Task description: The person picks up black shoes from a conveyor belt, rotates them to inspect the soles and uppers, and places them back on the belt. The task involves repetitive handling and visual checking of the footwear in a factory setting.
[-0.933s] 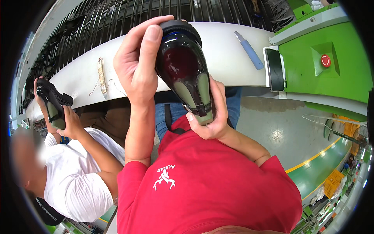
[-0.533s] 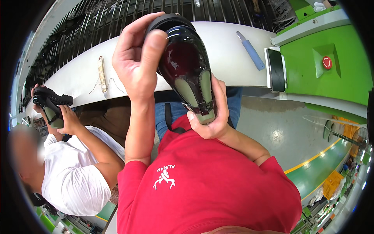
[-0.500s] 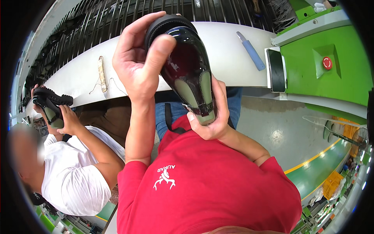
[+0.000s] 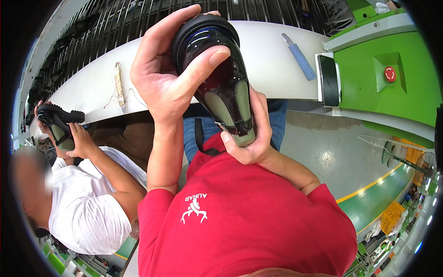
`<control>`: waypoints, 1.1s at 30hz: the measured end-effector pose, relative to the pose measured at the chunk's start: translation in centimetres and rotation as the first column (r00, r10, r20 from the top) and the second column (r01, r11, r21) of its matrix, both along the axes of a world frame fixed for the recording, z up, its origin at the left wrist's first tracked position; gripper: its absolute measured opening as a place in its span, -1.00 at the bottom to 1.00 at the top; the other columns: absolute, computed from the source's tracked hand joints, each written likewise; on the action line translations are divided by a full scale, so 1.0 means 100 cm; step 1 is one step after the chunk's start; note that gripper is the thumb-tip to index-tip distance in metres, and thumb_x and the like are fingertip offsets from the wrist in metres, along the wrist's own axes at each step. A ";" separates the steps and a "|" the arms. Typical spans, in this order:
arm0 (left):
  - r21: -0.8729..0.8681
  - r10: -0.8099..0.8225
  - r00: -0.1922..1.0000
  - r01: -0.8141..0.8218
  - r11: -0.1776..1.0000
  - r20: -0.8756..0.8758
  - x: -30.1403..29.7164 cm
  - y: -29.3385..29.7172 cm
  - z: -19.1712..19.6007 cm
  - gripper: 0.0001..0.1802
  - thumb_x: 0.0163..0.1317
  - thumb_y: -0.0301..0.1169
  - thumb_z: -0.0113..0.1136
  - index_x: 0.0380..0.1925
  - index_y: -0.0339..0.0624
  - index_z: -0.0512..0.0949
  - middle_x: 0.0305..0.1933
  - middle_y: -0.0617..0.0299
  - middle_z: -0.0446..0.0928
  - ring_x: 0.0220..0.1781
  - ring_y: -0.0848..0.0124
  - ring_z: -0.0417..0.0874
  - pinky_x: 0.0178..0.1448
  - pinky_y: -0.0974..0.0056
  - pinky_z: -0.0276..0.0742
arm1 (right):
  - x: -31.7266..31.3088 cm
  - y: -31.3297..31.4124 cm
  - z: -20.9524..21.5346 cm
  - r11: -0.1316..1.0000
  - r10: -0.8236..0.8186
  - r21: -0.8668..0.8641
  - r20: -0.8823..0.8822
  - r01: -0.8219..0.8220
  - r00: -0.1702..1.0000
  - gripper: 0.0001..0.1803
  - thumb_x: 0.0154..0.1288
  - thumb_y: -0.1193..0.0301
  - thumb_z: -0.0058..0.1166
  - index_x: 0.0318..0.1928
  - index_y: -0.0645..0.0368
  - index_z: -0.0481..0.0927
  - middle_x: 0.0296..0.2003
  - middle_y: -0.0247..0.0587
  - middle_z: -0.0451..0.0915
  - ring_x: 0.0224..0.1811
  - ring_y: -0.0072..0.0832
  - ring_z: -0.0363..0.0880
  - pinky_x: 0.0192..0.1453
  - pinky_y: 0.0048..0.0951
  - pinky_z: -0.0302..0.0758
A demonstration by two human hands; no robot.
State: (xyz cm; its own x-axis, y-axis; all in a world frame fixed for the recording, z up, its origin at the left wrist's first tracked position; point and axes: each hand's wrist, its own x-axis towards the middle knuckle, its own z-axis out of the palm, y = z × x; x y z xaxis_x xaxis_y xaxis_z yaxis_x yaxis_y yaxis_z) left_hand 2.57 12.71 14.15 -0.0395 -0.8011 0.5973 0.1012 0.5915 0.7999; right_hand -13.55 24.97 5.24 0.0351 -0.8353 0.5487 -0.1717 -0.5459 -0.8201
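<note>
A glossy black and dark red shoe (image 4: 224, 74) with grey-green panels is held up before me, its thick black toe end pointing away. My left hand (image 4: 168, 76) wraps the sole edge at the toe, the thumb lying across the shiny upper. Around the grey-green heel end closes my right hand (image 4: 253, 138), thumb on the near side and fingers along the right side. A small buckle or strap shows close to the heel. The underside of the sole is mostly hidden.
Under the shoe runs a white worktable (image 4: 272, 64) bearing a blue-handled knife (image 4: 300, 57) and a wrapped, string-tied tool (image 4: 120, 85). A dark phone-like slab (image 4: 328, 81) stands by a green machine (image 4: 369, 97) with a red button (image 4: 390, 74). At left, a co-worker (image 4: 92, 203) holds a similar shoe (image 4: 60, 122).
My left thumb has slid to the right across the shoe's upper. The shoe stays in both hands, nearly in place.
</note>
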 end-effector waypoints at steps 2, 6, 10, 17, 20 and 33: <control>-0.005 -0.004 1.000 0.004 1.000 0.000 0.000 -0.001 -0.001 -0.30 0.30 -0.45 0.64 0.37 -0.50 0.55 0.20 -0.30 0.77 0.19 0.20 0.85 0.38 0.16 0.73 | 0.000 0.002 -0.002 1.000 0.006 0.019 0.025 -0.006 1.000 0.11 0.18 0.49 0.30 0.68 0.57 0.06 0.37 0.22 0.36 0.36 -0.15 0.50 0.40 -0.20 0.56; -0.017 -0.001 1.000 0.001 1.000 0.000 0.001 -0.001 -0.002 -0.31 0.31 -0.45 0.64 0.35 -0.50 0.55 0.20 -0.31 0.77 0.19 0.20 0.85 0.37 0.16 0.74 | 0.004 0.002 -0.003 1.000 -0.011 0.006 0.080 0.011 0.997 0.10 0.10 0.50 0.34 0.64 0.61 0.16 0.37 0.27 0.40 0.36 -0.08 0.52 0.45 -0.18 0.52; -0.017 -0.008 1.000 0.008 1.000 -0.009 0.001 -0.002 -0.003 -0.32 0.30 -0.46 0.64 0.35 -0.50 0.56 0.19 -0.31 0.77 0.18 0.20 0.85 0.37 0.16 0.74 | 0.003 0.001 -0.003 1.000 -0.017 -0.001 0.067 0.017 0.998 0.10 0.10 0.49 0.34 0.64 0.61 0.15 0.38 0.26 0.39 0.36 -0.09 0.51 0.45 -0.19 0.52; -0.028 -0.015 1.000 0.015 0.999 0.005 0.000 -0.001 0.000 -0.32 0.29 -0.47 0.65 0.34 -0.51 0.56 0.17 -0.30 0.78 0.18 0.20 0.86 0.37 0.16 0.74 | 0.000 0.001 -0.002 1.000 0.008 0.017 0.022 -0.008 1.000 0.10 0.19 0.49 0.30 0.68 0.57 0.05 0.38 0.20 0.36 0.36 -0.15 0.51 0.40 -0.20 0.58; -0.025 -0.014 1.000 0.014 1.000 0.003 -0.001 -0.001 0.001 -0.32 0.28 -0.46 0.66 0.33 -0.51 0.57 0.17 -0.30 0.78 0.18 0.19 0.86 0.37 0.16 0.74 | 0.000 0.002 -0.003 1.000 0.016 0.024 0.038 -0.017 0.999 0.10 0.19 0.50 0.30 0.69 0.57 0.05 0.38 0.21 0.35 0.36 -0.16 0.51 0.40 -0.21 0.58; -0.015 -0.036 0.997 0.036 0.999 -0.063 -0.003 0.000 0.001 -0.33 0.18 -0.55 0.72 0.26 -0.47 0.60 0.12 -0.18 0.81 0.13 0.22 0.88 0.28 0.19 0.82 | 0.000 0.000 -0.003 1.000 0.019 -0.006 0.040 -0.018 0.999 0.11 0.14 0.53 0.29 0.68 0.57 0.05 0.40 0.23 0.34 0.40 -0.10 0.48 0.47 -0.16 0.52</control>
State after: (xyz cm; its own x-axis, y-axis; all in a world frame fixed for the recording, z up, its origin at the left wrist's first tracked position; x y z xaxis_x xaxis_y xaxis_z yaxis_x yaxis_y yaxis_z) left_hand 2.26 12.67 14.23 -0.0297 -0.7916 0.6103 0.1731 0.5972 0.7831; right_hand -13.53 24.99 4.92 0.0285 -0.8315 0.5548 -0.1287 -0.5534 -0.8229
